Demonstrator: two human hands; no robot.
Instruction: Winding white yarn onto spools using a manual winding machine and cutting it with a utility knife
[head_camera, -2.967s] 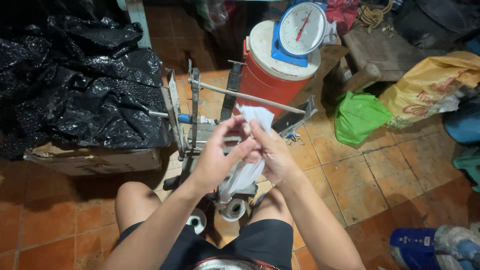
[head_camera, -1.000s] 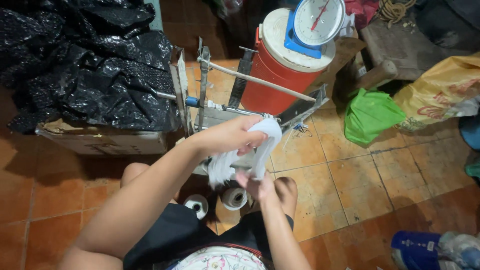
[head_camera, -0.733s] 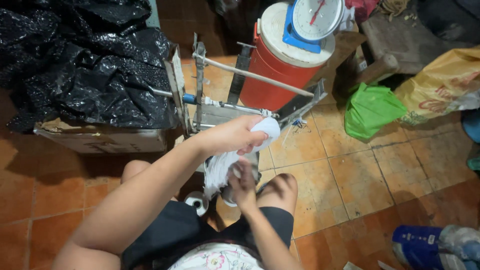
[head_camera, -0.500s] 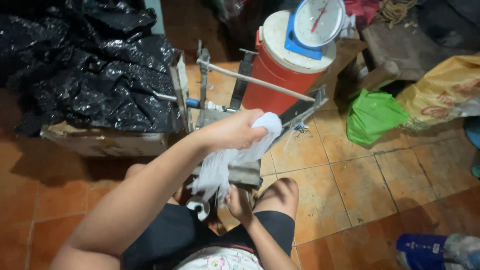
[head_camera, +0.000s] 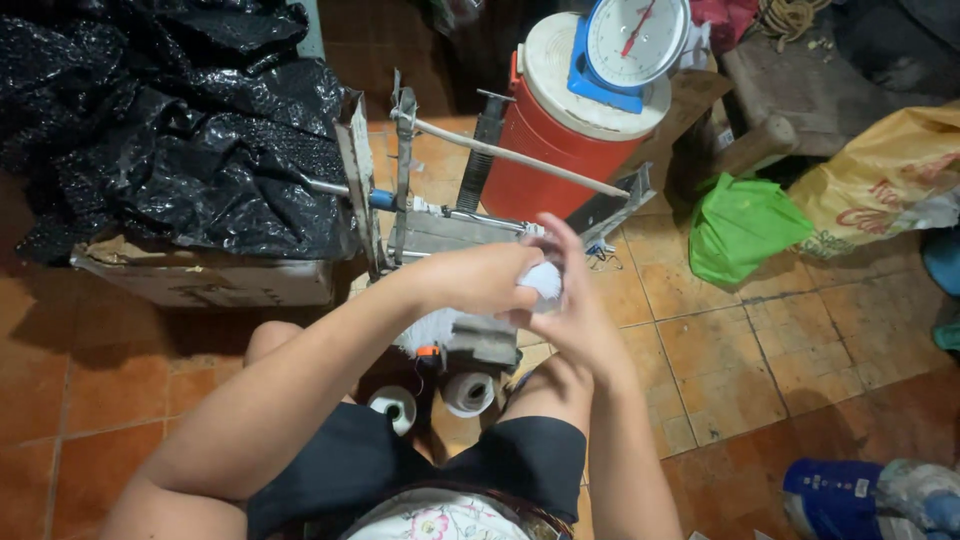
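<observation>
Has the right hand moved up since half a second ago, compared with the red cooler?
Yes. The right hand has risen from knee level to meet the left hand at the white bundle, closer to the red cooler.
</observation>
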